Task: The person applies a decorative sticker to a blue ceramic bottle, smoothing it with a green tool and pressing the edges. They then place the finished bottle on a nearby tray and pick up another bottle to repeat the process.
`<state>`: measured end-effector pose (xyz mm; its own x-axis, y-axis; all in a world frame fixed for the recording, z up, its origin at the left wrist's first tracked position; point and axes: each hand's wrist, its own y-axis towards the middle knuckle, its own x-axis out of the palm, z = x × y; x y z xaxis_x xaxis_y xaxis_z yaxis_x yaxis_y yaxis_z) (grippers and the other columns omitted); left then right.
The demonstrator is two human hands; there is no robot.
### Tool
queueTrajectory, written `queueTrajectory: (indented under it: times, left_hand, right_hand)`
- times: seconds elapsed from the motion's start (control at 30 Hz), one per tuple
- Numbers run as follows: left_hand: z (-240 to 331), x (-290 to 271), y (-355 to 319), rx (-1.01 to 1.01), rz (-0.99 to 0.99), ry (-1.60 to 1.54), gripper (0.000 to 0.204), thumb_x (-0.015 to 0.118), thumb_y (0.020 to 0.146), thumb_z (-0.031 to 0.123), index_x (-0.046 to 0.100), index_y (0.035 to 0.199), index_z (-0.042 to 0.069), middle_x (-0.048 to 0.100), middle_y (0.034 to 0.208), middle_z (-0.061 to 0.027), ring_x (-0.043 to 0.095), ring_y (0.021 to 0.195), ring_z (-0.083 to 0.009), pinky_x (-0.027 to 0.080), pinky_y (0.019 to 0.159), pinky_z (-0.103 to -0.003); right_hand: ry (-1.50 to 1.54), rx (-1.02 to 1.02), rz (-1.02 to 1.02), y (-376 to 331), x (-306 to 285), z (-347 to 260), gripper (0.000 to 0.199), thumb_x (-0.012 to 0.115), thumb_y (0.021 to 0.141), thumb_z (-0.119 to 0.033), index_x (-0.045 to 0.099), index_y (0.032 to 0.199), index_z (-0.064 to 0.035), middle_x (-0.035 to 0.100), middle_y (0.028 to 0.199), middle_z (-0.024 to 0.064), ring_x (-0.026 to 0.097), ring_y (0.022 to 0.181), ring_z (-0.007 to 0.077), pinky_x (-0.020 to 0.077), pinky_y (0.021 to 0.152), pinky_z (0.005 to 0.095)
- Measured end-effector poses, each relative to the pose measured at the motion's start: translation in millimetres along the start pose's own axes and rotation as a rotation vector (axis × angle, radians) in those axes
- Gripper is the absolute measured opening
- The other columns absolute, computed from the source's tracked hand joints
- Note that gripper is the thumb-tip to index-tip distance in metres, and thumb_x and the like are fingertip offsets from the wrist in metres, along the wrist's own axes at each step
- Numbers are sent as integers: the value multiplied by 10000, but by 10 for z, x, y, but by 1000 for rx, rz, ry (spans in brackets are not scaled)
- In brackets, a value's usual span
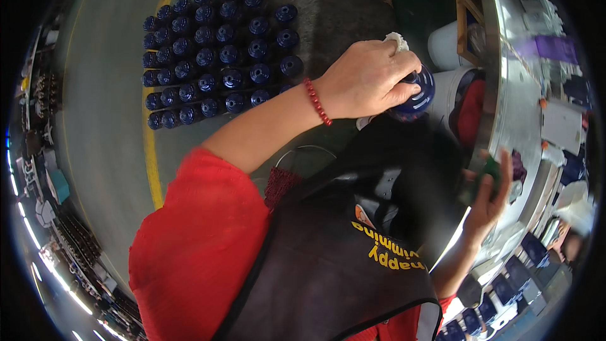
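A black apron (pixel 303 278) and a red sleeve (pixel 202 215) lie nearest, below the left hand (pixel 379 79). Grey-green floor (pixel 107 88) with a yellow line (pixel 151 164) spreads to that hand's left; a bench (pixel 514 104) runs along its right, past the right hand (pixel 492 196). Beyond and left of the left hand, blue jars (pixel 205 57) stand in rows beside a dark mat (pixel 347 19); the forearm hides part of the nearest ones. Right of it are two white buckets, a red bundle (pixel 470 110) in the nearer, and a wooden frame (pixel 464 12). A red basket (pixel 278 186) sits below its wrist, partly behind the apron.

The hands are apart. The left pinches a blue pot (pixel 420 96) at the top, partly covering it, with a white cloth (pixel 396 41) at its fingers. The right is blurred, beside something dark green (pixel 489 170); I cannot tell whether it grips it.
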<state>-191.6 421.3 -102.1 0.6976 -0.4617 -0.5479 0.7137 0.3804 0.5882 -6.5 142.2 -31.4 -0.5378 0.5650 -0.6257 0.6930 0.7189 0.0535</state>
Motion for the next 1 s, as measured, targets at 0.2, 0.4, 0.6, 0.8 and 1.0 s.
queueTrajectory:
  times: [0.2,0.4,0.6,0.8,1.0]
  left_hand:
    - [-1372,221,57,-182,-32,276,246,699,908,270,652,1033,62,658,882,-182,659,857,-372,539,762,-450]
    - [-2982,281,72,-377,7,580,287,652,952,321,657,1070,60,684,984,-209,678,922,-377,553,805,-459]
    - [-4585,218,-108,-671,-82,764,393,665,930,353,624,1192,63,693,1047,-247,685,984,-416,551,815,-523]
    - [-5596,110,-480,-906,85,847,273,677,928,253,624,1069,25,631,1118,-253,662,994,-440,553,841,-520]
    - [-6142,38,-565,-1124,90,941,308,681,946,292,631,1087,23,653,1137,-253,680,1011,-430,570,860,-491]
  right_hand:
    - [-977,-516,35,960,-42,345,481,578,1025,-108,505,1500,-125,455,1555,172,515,1329,396,452,1074,480]
    - [-955,-358,-4,1040,175,528,559,626,983,-123,462,1511,-43,447,1538,225,441,1371,428,394,1109,514]
    - [-1062,-242,-34,1049,198,330,554,593,999,-130,445,1520,-10,480,1506,238,452,1381,426,355,1134,487]
    - [-1204,-127,-93,952,114,318,584,538,1049,-296,400,1538,-8,440,1500,301,444,1349,494,377,1090,557]
    - [-1155,-104,-48,858,41,394,576,572,1035,-171,389,1549,10,421,1537,262,431,1407,430,351,1145,498]
